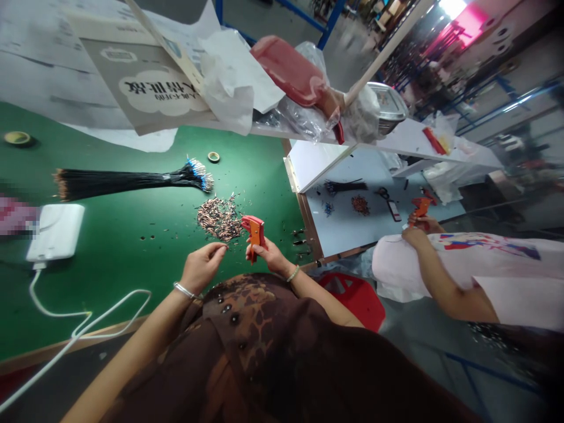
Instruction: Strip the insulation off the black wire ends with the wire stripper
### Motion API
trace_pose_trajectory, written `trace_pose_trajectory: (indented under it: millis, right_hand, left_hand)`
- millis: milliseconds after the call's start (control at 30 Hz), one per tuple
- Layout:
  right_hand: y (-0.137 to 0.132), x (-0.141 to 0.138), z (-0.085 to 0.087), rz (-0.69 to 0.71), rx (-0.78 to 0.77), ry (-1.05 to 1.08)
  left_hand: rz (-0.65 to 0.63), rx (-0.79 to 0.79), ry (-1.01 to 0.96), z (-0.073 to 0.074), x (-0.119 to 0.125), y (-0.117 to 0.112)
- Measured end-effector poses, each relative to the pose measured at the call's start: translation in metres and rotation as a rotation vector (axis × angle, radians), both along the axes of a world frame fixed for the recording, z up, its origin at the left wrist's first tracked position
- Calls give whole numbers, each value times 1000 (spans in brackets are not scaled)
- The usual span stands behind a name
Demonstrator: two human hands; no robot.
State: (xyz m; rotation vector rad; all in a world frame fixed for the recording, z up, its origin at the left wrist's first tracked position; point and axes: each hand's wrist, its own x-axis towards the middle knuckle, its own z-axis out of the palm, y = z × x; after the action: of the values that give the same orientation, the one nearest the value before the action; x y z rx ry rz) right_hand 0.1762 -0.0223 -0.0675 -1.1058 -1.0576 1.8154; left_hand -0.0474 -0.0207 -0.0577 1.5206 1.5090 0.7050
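Observation:
In my right hand (274, 258) is an orange and red wire stripper (255, 230), held upright with its head pointing up. My left hand (201, 267) is closed, thumb and forefinger pinched together at the near edge of a pile of small copper-coloured pieces (215, 216). Whatever sits in that pinch is too small to make out. Beyond the pile, a bundle of black wires (127, 183) lies on the green tabletop (176, 235). Its right end fans out into blue and silvery tips, and the left end looks copper-coloured.
A white power bank (57, 232) with a white cable (57, 314) lies at left. Tape rolls (214, 157) rest near the wires. A cluttered shelf (304, 138) crosses the back. At right, a co-worker's hands (416, 226) hold another orange stripper (422, 205) over a pale table (339, 226).

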Motion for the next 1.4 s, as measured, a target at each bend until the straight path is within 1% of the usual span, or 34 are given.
trace_pose_trajectory:
  millis: [67, 167, 267, 367, 433, 533, 667, 733, 833, 1100, 1233, 1400]
  right_hand:
    - [3, 9, 2, 25, -45, 28]
    - [2, 18, 8, 73, -133, 109]
    - [-4, 18, 18, 126, -194, 216]
    - [-7, 14, 29, 194, -199, 293]
    - [-6, 11, 35, 217, -194, 313]
    - [-2, 10, 39, 237, -173, 265]
    - [6, 13, 41, 330, -137, 170]
    - [9, 14, 43, 371, -130, 145]
    - [14, 15, 46, 423, -138, 129]
    - [21, 20, 49, 489, -146, 80]
    - [21, 19, 49, 507, -122, 88]
    - [20, 19, 45, 488, -113, 70]
  left_hand:
    - [52, -17, -80, -1, -5, 1]
    - [72, -13, -168, 2, -7, 3]
    - [82, 0, -210, 10, -4, 6]
    - [95, 26, -212, 20, -1, 9]
    - [74, 53, -210, 26, 1, 11]
    - [31, 104, -215, 35, 0, 13]
    - [14, 161, -225, 43, 0, 14]
    - [-15, 170, -232, 45, 0, 15]
    - [-48, 171, -239, 47, 0, 17]
    - [-62, 120, -212, 49, 1, 19]
    - [-128, 152, -198, 49, 2, 21]
    - [-169, 176, -196, 51, 2, 23]
